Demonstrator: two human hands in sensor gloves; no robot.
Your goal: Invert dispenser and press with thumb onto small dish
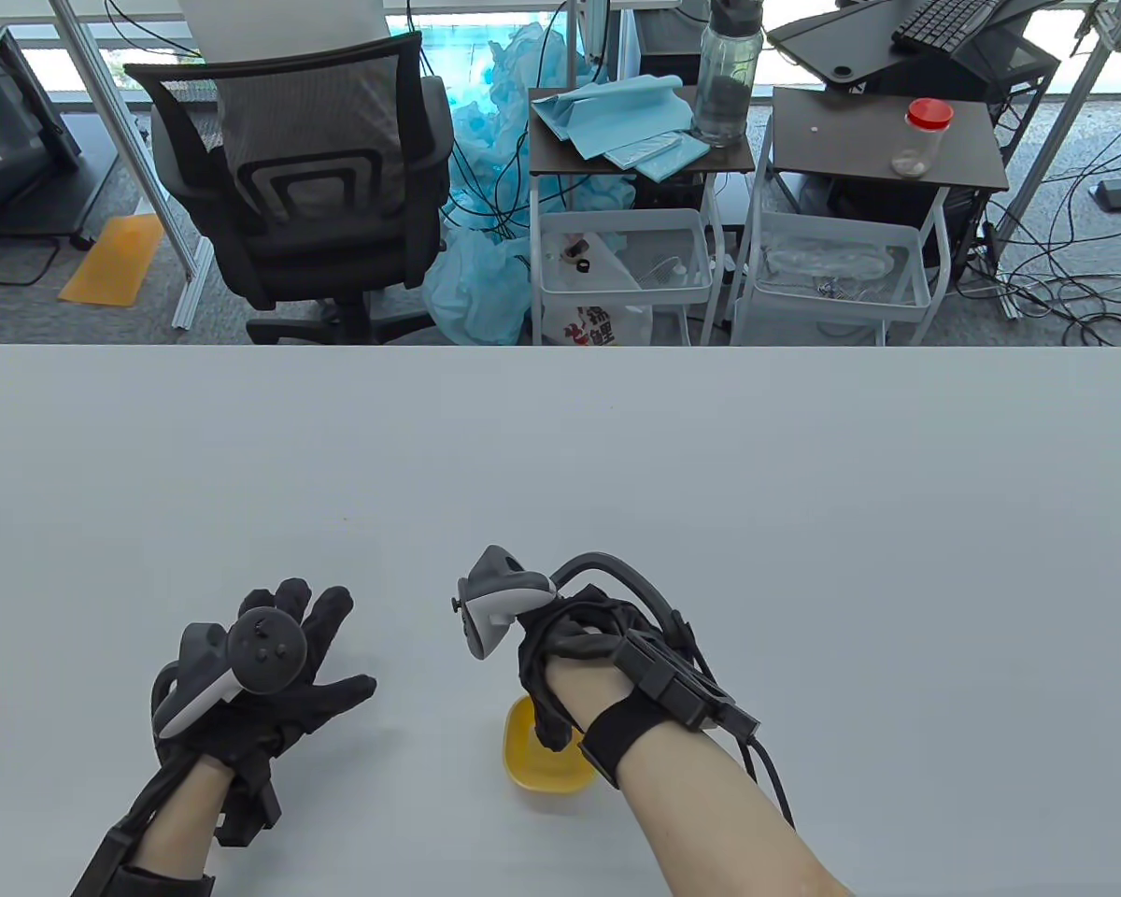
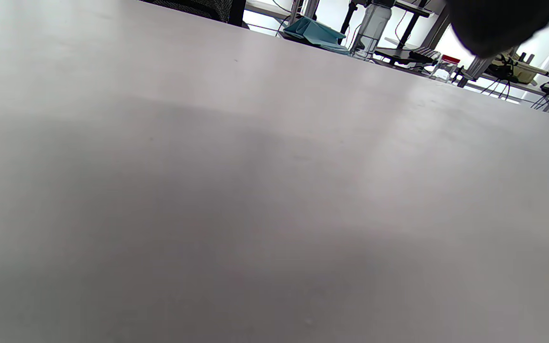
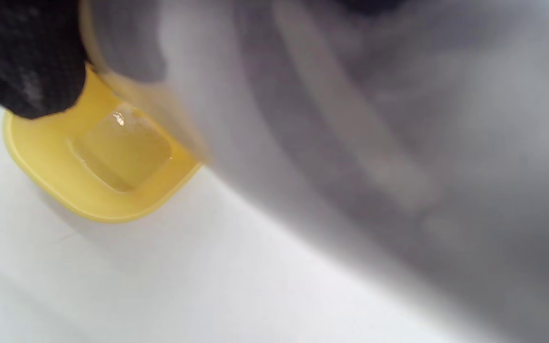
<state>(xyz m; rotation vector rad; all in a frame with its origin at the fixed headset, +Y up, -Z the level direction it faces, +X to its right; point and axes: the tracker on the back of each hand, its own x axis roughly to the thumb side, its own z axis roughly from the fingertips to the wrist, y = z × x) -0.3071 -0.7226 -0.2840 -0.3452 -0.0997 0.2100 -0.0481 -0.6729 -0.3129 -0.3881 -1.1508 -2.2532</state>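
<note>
A small yellow dish (image 1: 534, 775) sits on the table near the front edge, under my right hand (image 1: 565, 696). The right hand grips a pale grey dispenser, which the glove hides in the table view. In the right wrist view the dispenser (image 3: 331, 124) is a large blur just above the dish (image 3: 45, 164), which holds a little clear liquid. A gloved fingertip (image 3: 26, 62) lies against the dispenser over the dish rim. My left hand (image 1: 285, 654) lies open on the table, left of the dish, holding nothing; one of its fingertips (image 2: 493, 19) shows in the left wrist view.
The white table (image 1: 617, 486) stretches far beyond the hands. Behind its far edge stand an office chair (image 1: 308, 177) and two small side tables with a water bottle (image 1: 727, 79) and a red-lidded jar (image 1: 920, 138).
</note>
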